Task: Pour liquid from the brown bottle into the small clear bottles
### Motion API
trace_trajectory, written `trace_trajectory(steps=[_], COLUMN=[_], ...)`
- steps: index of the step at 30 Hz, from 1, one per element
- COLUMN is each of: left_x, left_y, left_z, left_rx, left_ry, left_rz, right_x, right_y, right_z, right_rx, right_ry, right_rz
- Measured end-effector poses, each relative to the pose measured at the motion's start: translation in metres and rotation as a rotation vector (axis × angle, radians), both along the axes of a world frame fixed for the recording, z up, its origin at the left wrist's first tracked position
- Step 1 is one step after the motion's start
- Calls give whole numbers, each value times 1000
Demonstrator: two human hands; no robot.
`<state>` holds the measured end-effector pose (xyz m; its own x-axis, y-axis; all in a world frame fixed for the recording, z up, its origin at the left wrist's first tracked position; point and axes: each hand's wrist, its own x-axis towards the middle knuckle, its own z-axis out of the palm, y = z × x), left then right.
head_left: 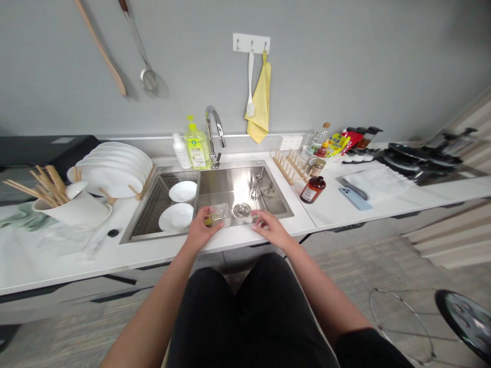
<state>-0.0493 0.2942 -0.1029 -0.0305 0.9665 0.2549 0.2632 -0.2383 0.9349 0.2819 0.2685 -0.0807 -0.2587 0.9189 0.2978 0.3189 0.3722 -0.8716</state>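
Note:
My left hand (202, 227) is closed around a clear, box-shaped container (221, 212) over the front edge of the steel sink (226, 179). Something yellow (208, 220) shows beside its fingers, too small to name. To the right, my right hand (270, 228) hovers by the sink's front rim, its fingers bent and apart, with nothing visible between them. Between the two hands lies the round drain (242, 210) in the basin floor. Two white bowls (176, 217) sit in the sink's left part.
A chrome faucet (215, 128) rises behind the basin, beside a yellow-green soap bottle (197, 148). White plates (111, 163) stand racked at left near a utensil holder (72, 212). Rightward are a brown bottle (312, 190), a wooden rack (286, 171) and a phone (355, 198).

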Motion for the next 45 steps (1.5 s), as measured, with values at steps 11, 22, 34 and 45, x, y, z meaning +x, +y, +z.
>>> trace_trajectory(steps=[11,22,34,45], left_x=[8,-77,-262,-256], left_y=[-14,-43,-126,-121], left_z=[15,23,27,36], left_rx=[14,229,-58,-222], left_ry=[82,141,705,552], left_rz=[-268,374,1038,1155], right_x=[-79,-72,-72,-71], right_y=[30,30,29,28], right_z=[-29,-28,-24,-24], right_rx=[-147,-75,-72,-54], right_ry=[111,2,41,16], right_rz=[196,109,98,121])
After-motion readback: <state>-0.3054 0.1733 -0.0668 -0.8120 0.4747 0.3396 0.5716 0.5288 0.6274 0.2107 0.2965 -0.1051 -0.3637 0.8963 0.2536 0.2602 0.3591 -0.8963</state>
